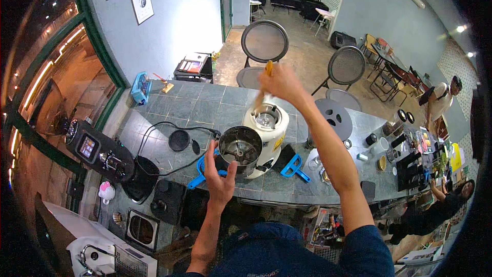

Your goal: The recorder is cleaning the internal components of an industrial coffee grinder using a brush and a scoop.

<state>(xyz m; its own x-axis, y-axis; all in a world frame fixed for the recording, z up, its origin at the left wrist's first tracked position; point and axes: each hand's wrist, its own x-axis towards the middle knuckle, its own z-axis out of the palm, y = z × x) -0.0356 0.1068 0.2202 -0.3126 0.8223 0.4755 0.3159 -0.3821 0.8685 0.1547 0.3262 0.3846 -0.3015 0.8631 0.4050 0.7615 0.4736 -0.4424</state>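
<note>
A cream-coloured coffee grinder stands on the grey tiled counter, its round top uncovered and metal parts showing inside. Above that top, my right hand is closed on a brush with a yellowish handle; both are blurred. My left hand is at the near side of a round metal catch bin with spokes inside, at the grinder's front. Its thumb and fingers are spread around the bin's near side; whether it grips the bin is hard to tell. Blue-handled dustpan-like tools lie on both sides of the grinder.
A black round lid and a cable lie left of the grinder. At the left stands a black machine with a screen. Cups, jars and a grey perforated disc are to the right. Two other people are at the far right.
</note>
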